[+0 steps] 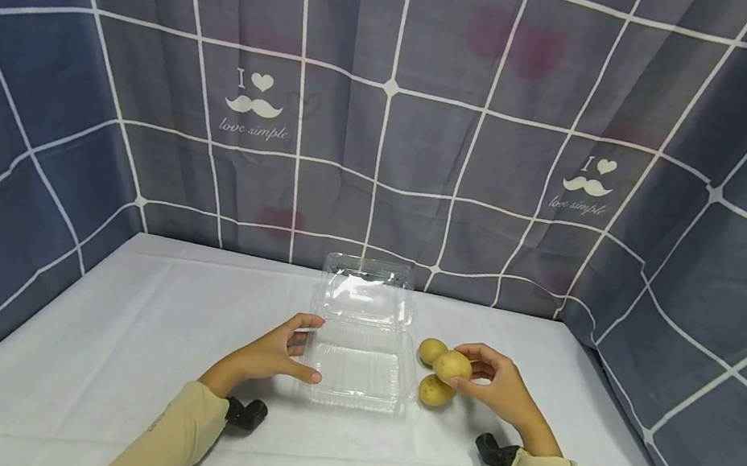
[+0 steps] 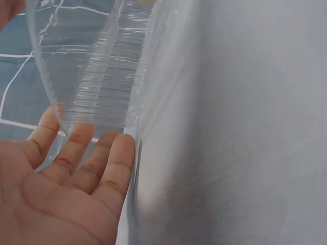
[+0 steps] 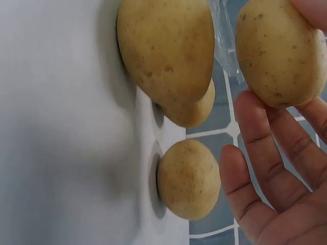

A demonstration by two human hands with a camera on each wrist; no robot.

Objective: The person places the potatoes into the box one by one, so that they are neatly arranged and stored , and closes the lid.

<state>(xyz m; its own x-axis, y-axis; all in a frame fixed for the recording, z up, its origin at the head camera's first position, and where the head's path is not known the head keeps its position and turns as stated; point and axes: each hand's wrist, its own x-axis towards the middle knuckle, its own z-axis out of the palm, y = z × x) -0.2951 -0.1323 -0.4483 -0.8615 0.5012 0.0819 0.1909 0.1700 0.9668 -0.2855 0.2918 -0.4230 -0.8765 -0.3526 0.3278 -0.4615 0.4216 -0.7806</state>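
Note:
A clear plastic clamshell box (image 1: 354,403) stands on the table, its lid (image 1: 363,297) raised at the back. My left hand (image 1: 277,352) rests against the box's left side, thumb and fingers spread apart. Seen from the left wrist, the fingertips (image 2: 121,150) touch the ribbed plastic wall (image 2: 102,87). Just right of the box, my right hand (image 1: 496,383) pinches a yellow potato (image 3: 281,53) between thumb and fingers, above the others. One potato (image 1: 435,391) lies nearer me, another (image 1: 432,350) farther back. The right wrist view shows a further potato (image 3: 191,113) partly hidden behind the large near one.
A white cloth (image 1: 105,353) covers the table. Grey-blue checked curtains (image 1: 340,122) hang behind it and along both sides. Black wrist mounts (image 1: 245,413) sit below each hand, at the cuffs of beige sleeves (image 1: 172,437).

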